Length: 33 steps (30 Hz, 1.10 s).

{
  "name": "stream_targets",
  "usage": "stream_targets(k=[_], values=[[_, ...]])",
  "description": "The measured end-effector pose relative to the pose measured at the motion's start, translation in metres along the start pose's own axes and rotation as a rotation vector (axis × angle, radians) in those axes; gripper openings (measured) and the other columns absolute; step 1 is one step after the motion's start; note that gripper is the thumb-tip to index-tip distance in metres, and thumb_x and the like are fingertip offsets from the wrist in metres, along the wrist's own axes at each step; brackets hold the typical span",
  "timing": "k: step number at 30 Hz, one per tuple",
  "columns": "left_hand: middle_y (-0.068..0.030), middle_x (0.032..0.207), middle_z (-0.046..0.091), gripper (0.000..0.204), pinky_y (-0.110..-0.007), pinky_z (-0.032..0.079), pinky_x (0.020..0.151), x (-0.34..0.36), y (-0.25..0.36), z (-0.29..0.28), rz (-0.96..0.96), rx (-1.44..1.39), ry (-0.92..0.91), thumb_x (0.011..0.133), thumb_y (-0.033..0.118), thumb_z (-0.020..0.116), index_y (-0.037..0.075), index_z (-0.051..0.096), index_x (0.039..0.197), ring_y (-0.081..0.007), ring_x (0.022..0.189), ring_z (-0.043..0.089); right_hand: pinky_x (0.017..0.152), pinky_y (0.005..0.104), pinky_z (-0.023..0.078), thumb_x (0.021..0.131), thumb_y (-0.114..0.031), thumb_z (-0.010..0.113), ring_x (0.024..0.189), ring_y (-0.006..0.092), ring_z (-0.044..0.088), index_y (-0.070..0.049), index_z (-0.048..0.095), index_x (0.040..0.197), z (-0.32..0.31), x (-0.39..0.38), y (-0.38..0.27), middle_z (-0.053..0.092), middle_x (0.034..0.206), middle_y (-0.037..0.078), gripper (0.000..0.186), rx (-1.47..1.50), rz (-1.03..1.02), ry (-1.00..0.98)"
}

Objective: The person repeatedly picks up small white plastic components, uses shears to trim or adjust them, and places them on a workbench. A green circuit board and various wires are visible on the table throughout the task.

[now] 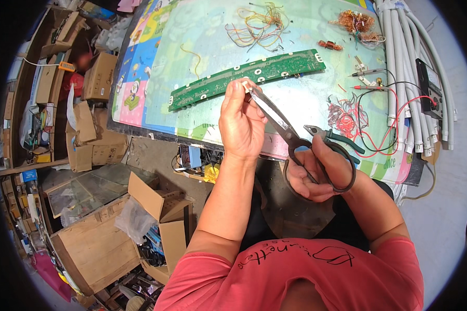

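Observation:
My left hand pinches a small white piece at its fingertips, just in front of the long green circuit board. My right hand grips the looped handles of large dark scissors, whose blade tips reach the white piece between my left fingers; whether they touch it is unclear. Pliers with green handles lie on the mat just beyond my right hand, beside tangled red wires.
The table mat also bears coloured wire bundles, copper coils, test leads and a black meter. White conduits line the right side. Cluttered shelves and open cardboard boxes stand left and below.

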<state>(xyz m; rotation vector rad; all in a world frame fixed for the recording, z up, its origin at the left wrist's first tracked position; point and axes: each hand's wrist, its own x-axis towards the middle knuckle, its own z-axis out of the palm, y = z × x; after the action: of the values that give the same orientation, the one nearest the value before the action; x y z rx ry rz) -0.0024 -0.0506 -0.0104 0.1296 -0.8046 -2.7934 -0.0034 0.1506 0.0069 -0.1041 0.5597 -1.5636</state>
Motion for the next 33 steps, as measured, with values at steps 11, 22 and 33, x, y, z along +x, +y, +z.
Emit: stream_targets(k=[11,22,33], values=[[-0.0038,0.084,0.058,0.026,-0.027,0.048,0.058,0.0011,0.0011,0.0001,-0.024,0.037,0.041,0.100,0.025,0.043,0.003,0.057,0.100,-0.0123,0.068,0.055,0.028,0.0186,0.020,0.089,-0.071,0.022,0.032,0.0039,0.027,-0.005,0.041,0.084,-0.0042,-0.0002,0.0013,0.054,0.069,0.014,0.069,0.037,-0.020,-0.048],[-0.0020,0.076,0.058,0.030,-0.025,0.042,0.046,-0.0005,-0.0011,0.0029,-0.047,0.098,0.136,0.100,0.030,0.043,0.004,0.059,0.100,-0.0101,0.054,0.050,0.028,0.0186,0.020,0.089,-0.071,0.019,0.032,0.0037,0.027,-0.005,0.040,0.084,-0.0010,-0.0007,-0.0029,0.055,0.070,0.014,0.069,0.029,-0.020,-0.010],[-0.0073,0.081,0.061,0.033,-0.025,0.045,0.047,0.0016,0.0043,0.0025,-0.059,0.131,0.040,0.100,0.027,0.041,-0.001,0.057,0.106,-0.0120,0.058,0.055,0.031,0.0204,0.022,0.094,-0.064,0.016,0.033,0.0066,0.028,-0.006,0.042,0.085,-0.0047,-0.0018,-0.0009,0.054,0.069,0.015,0.064,-0.007,-0.008,-0.028]])
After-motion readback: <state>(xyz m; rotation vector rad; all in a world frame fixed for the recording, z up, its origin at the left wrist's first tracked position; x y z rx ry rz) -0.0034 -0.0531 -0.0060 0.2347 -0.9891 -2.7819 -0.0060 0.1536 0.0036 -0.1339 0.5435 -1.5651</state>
